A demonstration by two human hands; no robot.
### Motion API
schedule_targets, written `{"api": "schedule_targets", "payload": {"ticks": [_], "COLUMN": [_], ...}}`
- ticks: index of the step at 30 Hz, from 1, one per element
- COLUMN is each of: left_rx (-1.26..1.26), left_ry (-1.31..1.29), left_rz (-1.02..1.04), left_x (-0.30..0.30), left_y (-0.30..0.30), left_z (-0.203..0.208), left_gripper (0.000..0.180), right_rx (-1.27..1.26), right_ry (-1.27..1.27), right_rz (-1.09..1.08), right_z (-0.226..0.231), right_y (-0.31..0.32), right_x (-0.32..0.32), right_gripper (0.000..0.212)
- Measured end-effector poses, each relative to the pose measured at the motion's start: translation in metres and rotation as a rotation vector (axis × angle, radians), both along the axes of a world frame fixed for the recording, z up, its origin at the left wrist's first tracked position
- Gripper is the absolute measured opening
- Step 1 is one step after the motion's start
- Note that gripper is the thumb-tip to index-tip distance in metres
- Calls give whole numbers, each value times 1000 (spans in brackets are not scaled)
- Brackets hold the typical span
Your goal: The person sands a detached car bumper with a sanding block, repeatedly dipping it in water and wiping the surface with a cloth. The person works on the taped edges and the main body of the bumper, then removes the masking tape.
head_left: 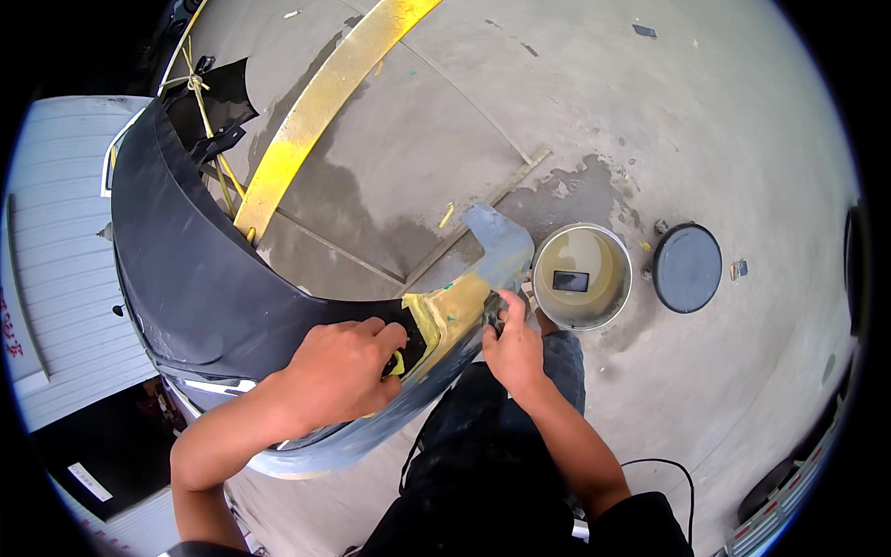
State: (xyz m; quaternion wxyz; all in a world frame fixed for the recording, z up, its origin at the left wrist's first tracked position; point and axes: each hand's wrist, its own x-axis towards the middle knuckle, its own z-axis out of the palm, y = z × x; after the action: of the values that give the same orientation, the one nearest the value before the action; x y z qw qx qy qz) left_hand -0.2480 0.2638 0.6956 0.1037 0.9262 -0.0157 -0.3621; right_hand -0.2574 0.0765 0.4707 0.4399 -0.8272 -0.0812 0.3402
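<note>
A large car bumper (186,269) curves across the left and middle, black at the far end and blue-grey at the near one. Yellowish filler (461,302) covers a patch at its corner, next to a strip of yellow tape (424,327). My right hand (515,357) pinches a small dark pad (493,314) against the patch's right edge. To the left, my left hand (345,371) rests on the bumper with its fingers curled. A small black and yellow piece (397,364) shows at those fingers; what it is, I cannot tell.
A round metal bucket (624,278) holds cloudy liquid, with a dark rectangle (571,280) showing inside. Right of it is a round black disc (687,267). A yellow curved bar (325,102) rises behind the bumper. Wet patches mark the concrete floor (724,139).
</note>
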Motion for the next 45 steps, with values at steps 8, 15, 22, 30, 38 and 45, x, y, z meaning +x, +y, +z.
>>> {"api": "schedule_targets", "payload": {"ticks": [8,15,22,30,38,45], "left_rx": [-128,127,-192,-471,-957,-987], "left_ry": [-773,-1139,-1299,-1111,-941,-950], "left_rz": [782,1271,2003,2486,2631,2539], "left_x": [-107,-202,-277,-381,-447,-467], "left_y": [4,-14,-61,-61,-52,-51], "left_z": [30,14,-23,-114,-138,-154], "left_gripper": [35,34,32,19,23,25], "right_rx": [409,351,492,432,469,421], "right_ry": [158,321,371,439,618,660], "right_rz": [28,-23,-105,-250,-396,-417], "right_z": [-2,-20,-33,-11,16,27], "right_y": [-5,17,24,30,23,28], "right_x": [5,23,17,16,-11,-27], "right_gripper": [31,27,32,30,10,10]}}
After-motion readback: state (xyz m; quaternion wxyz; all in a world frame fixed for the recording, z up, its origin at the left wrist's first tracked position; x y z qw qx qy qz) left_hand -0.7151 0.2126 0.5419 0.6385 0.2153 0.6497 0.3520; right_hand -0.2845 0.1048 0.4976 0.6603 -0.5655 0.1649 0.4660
